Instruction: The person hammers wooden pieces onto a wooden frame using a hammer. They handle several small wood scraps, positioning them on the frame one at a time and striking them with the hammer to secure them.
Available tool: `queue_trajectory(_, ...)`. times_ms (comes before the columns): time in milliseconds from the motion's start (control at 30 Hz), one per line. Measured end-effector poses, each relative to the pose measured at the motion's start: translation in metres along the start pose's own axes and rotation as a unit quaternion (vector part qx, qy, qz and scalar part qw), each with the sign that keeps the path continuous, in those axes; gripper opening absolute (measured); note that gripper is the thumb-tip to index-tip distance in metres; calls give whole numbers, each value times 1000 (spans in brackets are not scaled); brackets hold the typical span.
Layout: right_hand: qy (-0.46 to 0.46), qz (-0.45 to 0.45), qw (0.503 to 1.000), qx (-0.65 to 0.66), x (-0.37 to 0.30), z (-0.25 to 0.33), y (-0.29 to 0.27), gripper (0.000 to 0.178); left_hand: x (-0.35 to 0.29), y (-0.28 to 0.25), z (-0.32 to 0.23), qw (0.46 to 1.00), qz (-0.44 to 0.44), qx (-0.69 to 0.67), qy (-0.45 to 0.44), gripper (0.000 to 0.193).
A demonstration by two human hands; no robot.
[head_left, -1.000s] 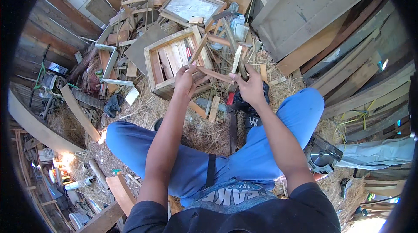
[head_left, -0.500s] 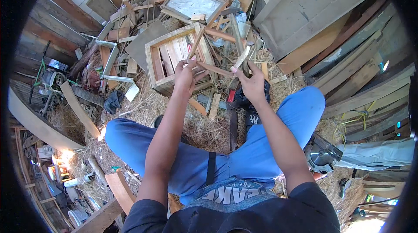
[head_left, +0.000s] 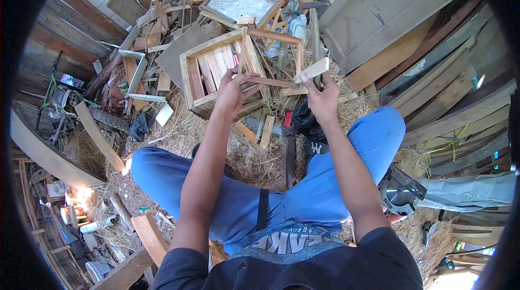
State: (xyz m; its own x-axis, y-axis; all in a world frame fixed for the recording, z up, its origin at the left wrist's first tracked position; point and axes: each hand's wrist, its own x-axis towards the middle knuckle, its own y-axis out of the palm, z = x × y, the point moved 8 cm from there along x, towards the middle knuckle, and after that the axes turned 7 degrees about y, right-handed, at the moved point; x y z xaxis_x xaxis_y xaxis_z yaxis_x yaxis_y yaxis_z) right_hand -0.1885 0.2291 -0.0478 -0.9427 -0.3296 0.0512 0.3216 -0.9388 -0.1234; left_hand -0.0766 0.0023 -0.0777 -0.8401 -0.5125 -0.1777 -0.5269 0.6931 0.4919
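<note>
Uneven pressure could skew the upper-centre wooden frame (head_left: 271,81), left hand (head_left: 232,95) fingers clamping it, right hand (head_left: 324,99) fingers a pale strip (head_left: 316,68).

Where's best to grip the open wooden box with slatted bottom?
Probably the left rim of the open wooden box, from the person's left: that raised, straight edge is uncovered, while the left hand and slim brown wooden frame overlap its right side.

Crate (head_left: 212,43) beyond left hand (head_left: 231,94); saw (head_left: 398,198) beside right leg (head_left: 374,133).
</note>
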Motion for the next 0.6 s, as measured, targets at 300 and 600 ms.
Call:
queue_trajectory(300, 59, 8, 995, 77, 2, -12, -1, 27, -1, 1, 0, 999, 7, 27, -36, 29)
queue_trajectory(600, -32, 30, 999, 32, 0, 18, -2, 26, -4, -1, -12, 998, 11, 59, -19, 34)
